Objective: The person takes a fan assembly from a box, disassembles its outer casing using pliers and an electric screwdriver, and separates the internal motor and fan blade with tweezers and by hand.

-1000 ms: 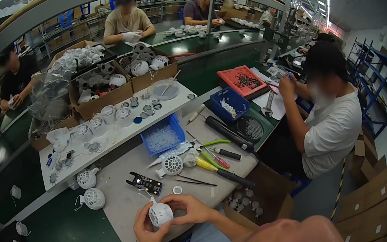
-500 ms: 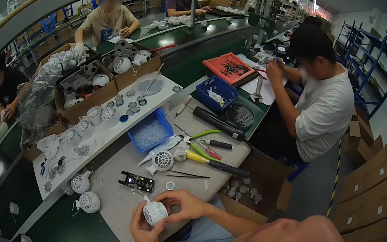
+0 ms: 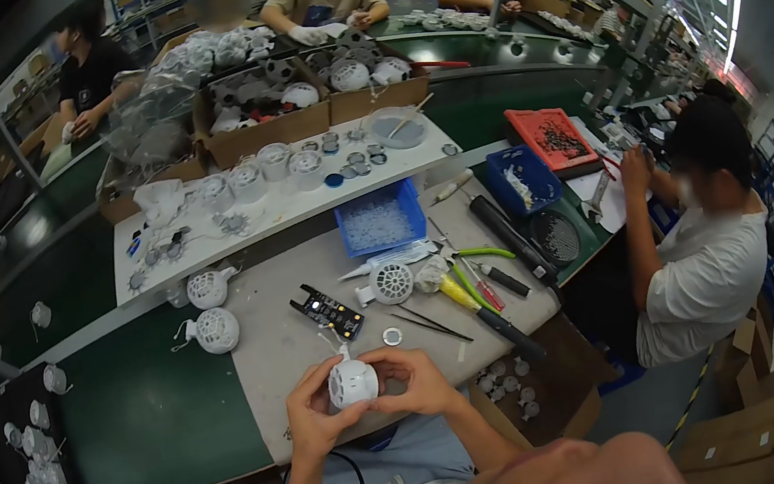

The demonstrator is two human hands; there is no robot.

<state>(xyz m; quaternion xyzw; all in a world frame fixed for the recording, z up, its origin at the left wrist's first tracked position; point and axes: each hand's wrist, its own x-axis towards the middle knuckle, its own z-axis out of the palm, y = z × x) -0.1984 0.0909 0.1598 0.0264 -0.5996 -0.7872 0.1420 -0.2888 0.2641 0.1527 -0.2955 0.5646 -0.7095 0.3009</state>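
A round white perforated housing (image 3: 353,383) with a small loop on top is held between my two hands over the mat's front edge. My left hand (image 3: 316,405) grips it from the left, fingers curled. From the right, my right hand (image 3: 416,381) presses its fingertips to the shell. Just behind lies a black circuit board (image 3: 328,312) with a few lit spots. A small silvery disc (image 3: 392,336) rests near my right hand, beside black tweezers (image 3: 432,323). Another white housing (image 3: 392,284) lies behind them.
A blue bin (image 3: 382,220) stands behind the mat, pliers and screwdrivers (image 3: 481,293) to its right. Two housings (image 3: 216,331) sit on the left. A white shelf (image 3: 279,201) carries cups and discs. A co-worker (image 3: 700,233) sits at the right; others work across the line.
The view has swung left, so the scene appears shifted to the right. Both hands still hold the housing, which is now turned more upright. The co-worker across has drawn a gloved hand back from the box.
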